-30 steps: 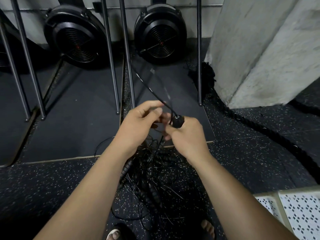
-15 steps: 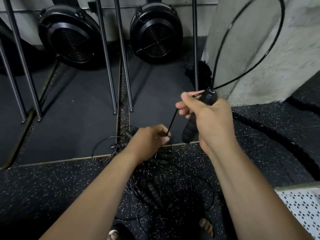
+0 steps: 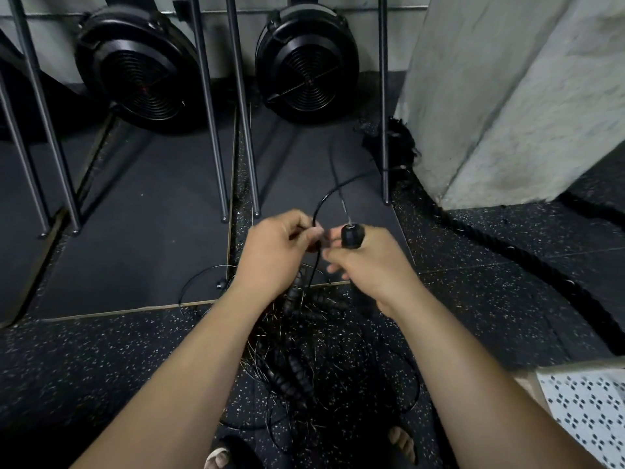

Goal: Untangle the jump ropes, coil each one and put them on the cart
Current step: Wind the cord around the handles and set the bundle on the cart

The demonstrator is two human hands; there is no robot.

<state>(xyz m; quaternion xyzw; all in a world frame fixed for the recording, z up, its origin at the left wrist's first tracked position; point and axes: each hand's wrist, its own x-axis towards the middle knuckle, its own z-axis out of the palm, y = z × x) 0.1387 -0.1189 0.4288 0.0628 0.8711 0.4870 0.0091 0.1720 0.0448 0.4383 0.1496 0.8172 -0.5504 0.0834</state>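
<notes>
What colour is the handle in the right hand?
The handle is black; the head view shows it best.

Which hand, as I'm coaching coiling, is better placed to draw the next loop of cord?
Likely left: the left hand pinches the cord beside the handle and can slide along it; the right hand holds that handle.

ahead: metal bars (image 3: 211, 130) | right: concrete pillar (image 3: 507, 96) | below: rope tangle (image 3: 294, 374) | open: mat (image 3: 142, 231) left
</notes>
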